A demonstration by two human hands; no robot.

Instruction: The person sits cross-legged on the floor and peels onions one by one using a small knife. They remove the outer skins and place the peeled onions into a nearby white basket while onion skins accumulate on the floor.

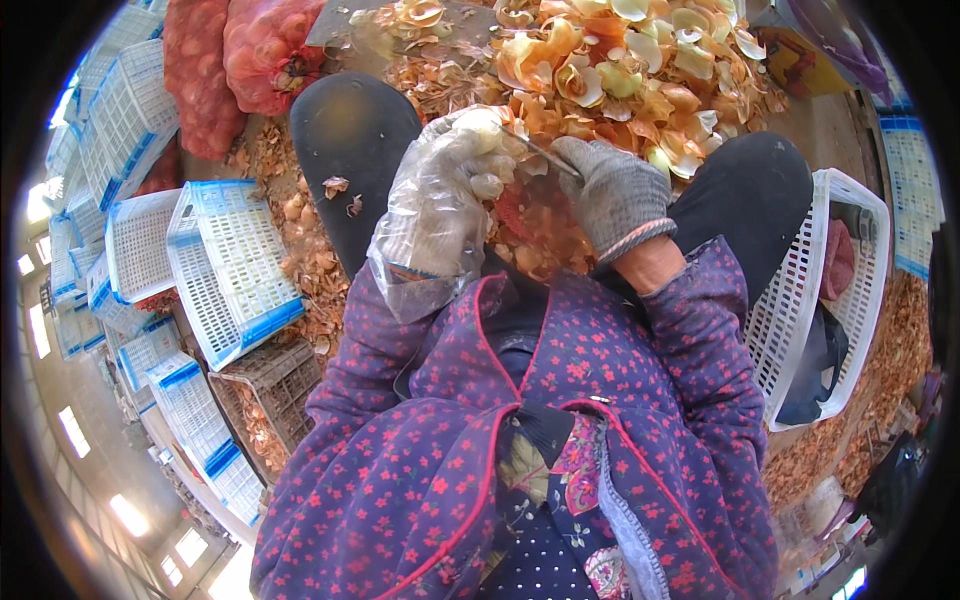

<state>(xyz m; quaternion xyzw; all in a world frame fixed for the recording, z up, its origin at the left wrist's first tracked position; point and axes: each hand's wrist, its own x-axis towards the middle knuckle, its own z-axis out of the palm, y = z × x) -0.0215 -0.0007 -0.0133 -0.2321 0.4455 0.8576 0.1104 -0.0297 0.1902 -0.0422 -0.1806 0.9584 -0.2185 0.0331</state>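
My left hand (457,180), in a light glove under a clear plastic cover, grips a pale onion (484,120) near the top middle. In a grey knit glove, my right hand (615,184) is closed on a thin knife (540,150), whose handle is mostly hidden by the fingers. The blade reaches across to the onion. Below and between both hands lie loose onion skins and part of a red mesh (517,217). A large heap of onion skins (622,67) spreads beyond my hands.
Red mesh sacks of onions (274,45) stand at the upper left. White plastic crates with blue rims (240,262) are stacked at left, near a brown crate (281,382). A white basket (806,300) holding cloth stands at right. My bent knees flank the work area.
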